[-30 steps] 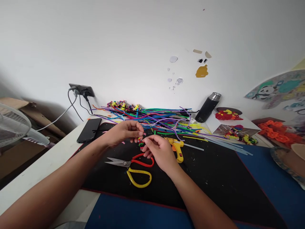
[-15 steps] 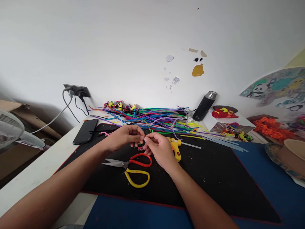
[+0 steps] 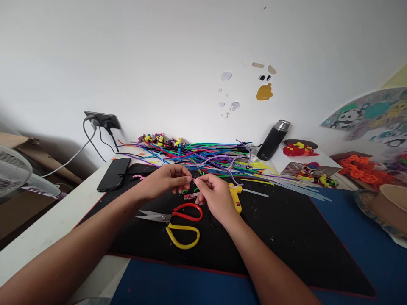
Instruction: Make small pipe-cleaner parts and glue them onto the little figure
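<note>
Parting slightly, the left hand (image 3: 166, 182) and right hand (image 3: 218, 196) are pinching narrowly, apparently working a tiny, unclear pinkish piece (image 3: 193, 180).

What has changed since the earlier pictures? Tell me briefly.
The fingers of the left hand and right hand, together half a second ago, have drawn slightly apart; anything pinched between them is too small to identify. The scissors, glue gun and phone stayed put.
</note>
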`<state>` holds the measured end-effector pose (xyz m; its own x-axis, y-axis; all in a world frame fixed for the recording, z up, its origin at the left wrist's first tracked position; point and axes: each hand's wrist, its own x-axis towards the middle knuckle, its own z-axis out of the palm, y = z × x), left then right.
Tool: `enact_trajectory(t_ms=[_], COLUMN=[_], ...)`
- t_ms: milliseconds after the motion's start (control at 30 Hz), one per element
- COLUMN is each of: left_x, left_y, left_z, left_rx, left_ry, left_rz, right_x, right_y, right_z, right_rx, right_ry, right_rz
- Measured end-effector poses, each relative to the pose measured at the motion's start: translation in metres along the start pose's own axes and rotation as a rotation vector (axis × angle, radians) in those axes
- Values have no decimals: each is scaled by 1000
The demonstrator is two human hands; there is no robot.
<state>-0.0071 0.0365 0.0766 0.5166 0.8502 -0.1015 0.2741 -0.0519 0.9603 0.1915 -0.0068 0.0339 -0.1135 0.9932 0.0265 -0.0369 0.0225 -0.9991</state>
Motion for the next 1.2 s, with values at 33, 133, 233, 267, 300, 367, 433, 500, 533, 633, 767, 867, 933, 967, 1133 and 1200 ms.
enact_trajectory(t_ms=[33,133,233,267,300,367,433,500,533,633,767,867,933,967,1133,1200], left_x=[0,-1,-1,-1,-1,-1,-1,-1,-1,0,1,1,1,1,0,0], left_y=[0,2,2,1,0,-1,-3,-5,-6,-7,-7,-8,-9,-9,-16,-18], left_z=[0,1,1,1,0,0,0,-1,-1,0,5,12,18,21,41,47], left_rx=[8,29,58,69,78,90,96,105,111,126,129,139,142,143,108,41], left_ry=[2,3,4,7,8,4,-7,-20,-27,-33,5,76,141,173,311,343], left_rz=[1,8,30,38,46,57,62,66,67,59,53,65,80,87,104,104], right_x=[0,-1,-2,-2,-2,-2,-2,-1,-1,-2,-4,-5,-4,-4,-3,-1], right_y=[0,-1,-2,-2,-2,1,3,6,6,6,4,3,4,5,8,10], right_z=[0,1,2,2,2,2,2,2,2,3,5,4,4,4,4,4], right_rx=[-4,-25,-52,-57,-61,-63,-68,-78,-86,-124,-190,-227,-235,-234,-233,-225], right_ry=[-2,-2,-1,-3,-6,-13,-22,-28,-29,-21,-1,28,49,60,115,130], right_rz=[0,-7,-13,-12,-12,-16,-23,-31,-35,-46,-71,-76,-81,-85,-100,-98])
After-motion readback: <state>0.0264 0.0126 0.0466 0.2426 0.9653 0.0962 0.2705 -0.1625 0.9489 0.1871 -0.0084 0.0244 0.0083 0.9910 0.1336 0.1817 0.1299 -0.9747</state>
